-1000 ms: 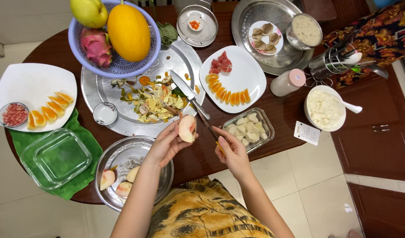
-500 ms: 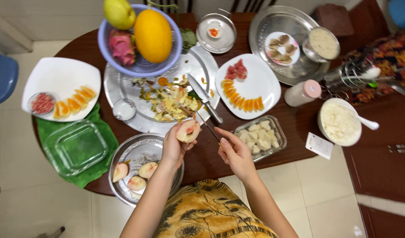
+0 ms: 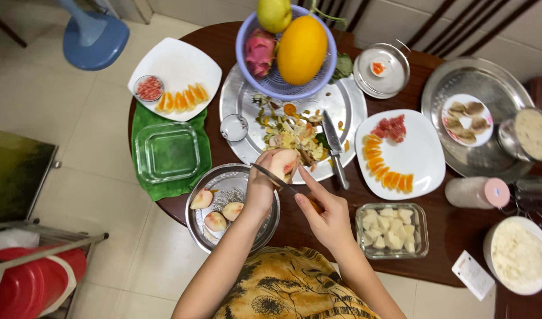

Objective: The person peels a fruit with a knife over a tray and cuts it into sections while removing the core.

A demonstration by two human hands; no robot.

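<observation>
My left hand (image 3: 263,188) holds a peach piece (image 3: 284,163) with pink-red flesh above the table's near edge. My right hand (image 3: 327,215) grips a small knife (image 3: 270,178) whose thin blade points left and lies against the peach piece. Just below the left hand sits a round steel plate (image 3: 247,230) with three more peach pieces (image 3: 216,210). Behind the hands a big steel tray (image 3: 351,112) carries a heap of fruit peels (image 3: 289,131) and a larger kitchen knife (image 3: 335,147).
A purple basket (image 3: 286,88) holds a yellow melon, dragon fruit and a pear. White plates (image 3: 421,159) with orange slices stand right and far left. A glass dish of cut white fruit (image 3: 392,230) is at my right; an empty glass dish (image 3: 167,151) lies on a green cloth.
The view has swung so the table sits further right. My right hand turned the knife; its blade now points left across the peach piece instead of up and away.
</observation>
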